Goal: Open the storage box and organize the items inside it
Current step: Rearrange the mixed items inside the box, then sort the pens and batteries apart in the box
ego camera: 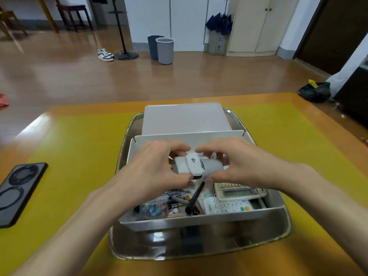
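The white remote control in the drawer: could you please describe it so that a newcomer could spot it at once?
Start at the metal tray on the yellow table, and look into the open white drawer sitting in it. The white remote control lies flat in the drawer's near right corner, partly under a beige calculator. Unlike the calculator, it has small grey buttons and one yellow button.

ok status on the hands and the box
Left hand and right hand both grip white device above open storage box. Remotes, markers, bag inside. Nothing blocking.
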